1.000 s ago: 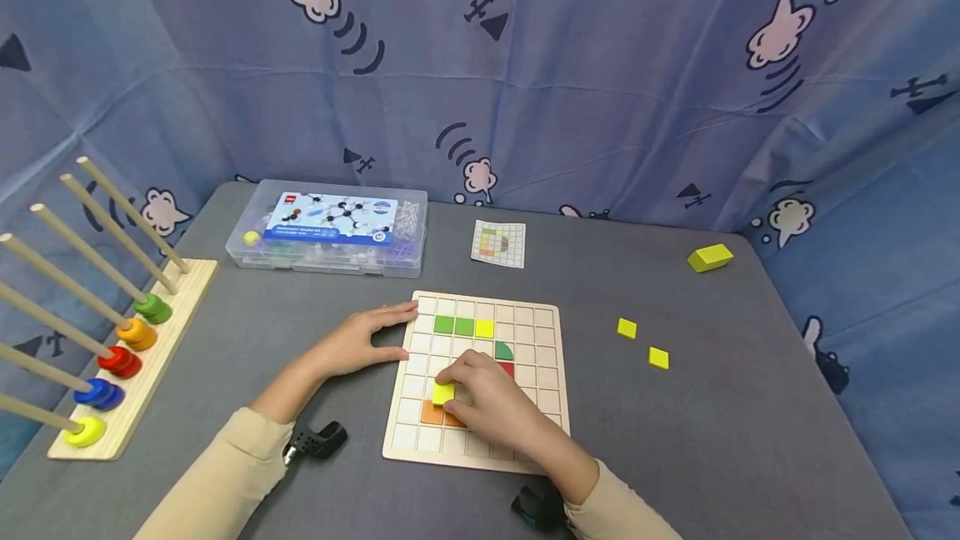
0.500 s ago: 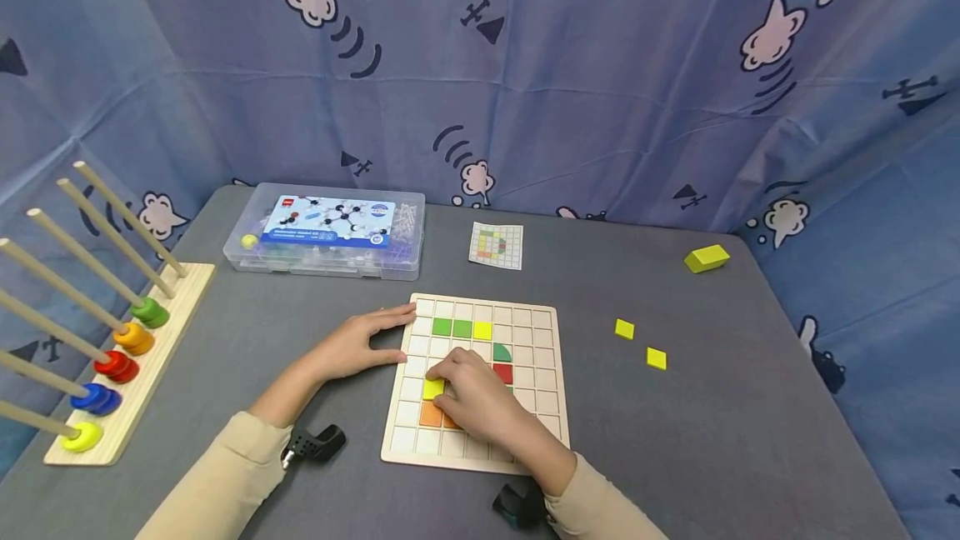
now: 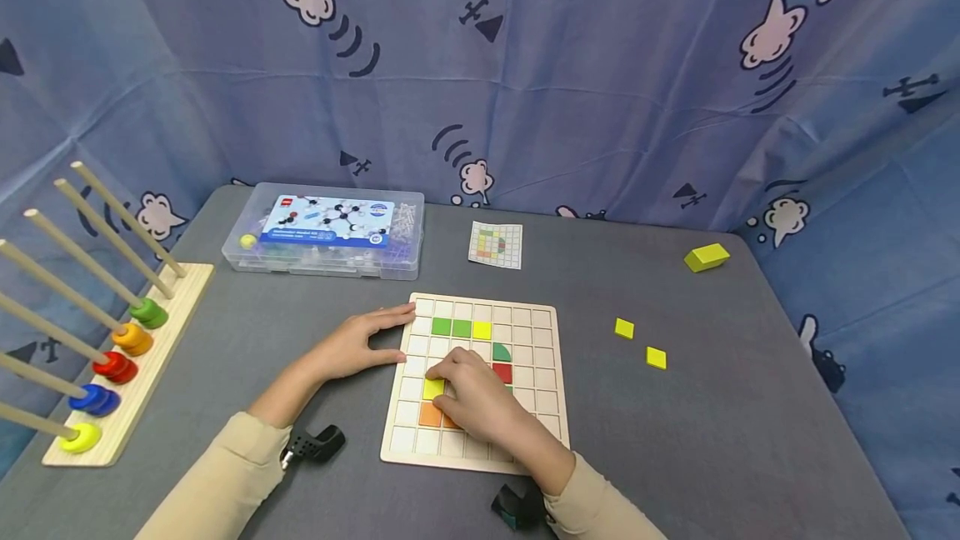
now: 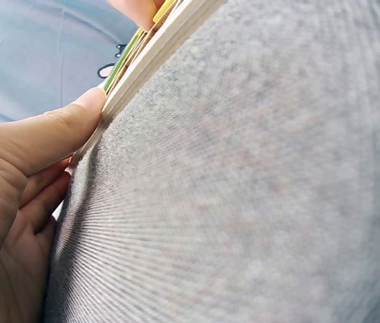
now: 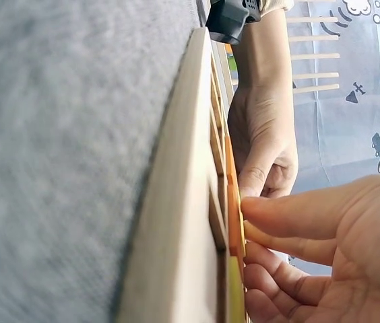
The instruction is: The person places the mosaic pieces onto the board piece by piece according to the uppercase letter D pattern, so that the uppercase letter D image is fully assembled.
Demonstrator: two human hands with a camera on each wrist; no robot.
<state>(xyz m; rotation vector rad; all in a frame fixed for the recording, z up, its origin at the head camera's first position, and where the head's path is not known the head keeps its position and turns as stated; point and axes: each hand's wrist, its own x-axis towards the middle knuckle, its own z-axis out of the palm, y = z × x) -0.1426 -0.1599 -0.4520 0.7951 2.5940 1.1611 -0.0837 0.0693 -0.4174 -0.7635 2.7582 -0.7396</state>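
Note:
A wooden grid board [image 3: 542,377] lies on the table, with coloured tiles in some cells. My left hand [image 3: 356,346] rests along its left edge, fingers straight, fingertips and thumb touching the rim. Over the lower left cells my right hand [image 3: 482,400] pinches a yellow square tile [image 3: 433,389] between thumb and fingers, the tile right at the grid just above an orange tile [image 3: 430,414]. Green tiles [image 3: 452,327] and another yellow tile [image 3: 482,330] form a row higher up. A red tile [image 3: 502,372] and a green quarter-round tile [image 3: 501,352] show beyond my right hand, which hides part of the board.
Two loose yellow tiles [image 3: 656,357] lie right of the board, a yellow block [image 3: 707,257] farther back. A printed grid card [image 3: 496,245] lies behind the board, beside a clear plastic case [image 3: 322,232]. A peg stand with coloured rings [image 3: 127,361] stands at left.
My right hand has moved slightly left and brought the yellow tile down onto the cell above the orange tile; it barely moves in the last half second. The left hand stays at the board's edge.

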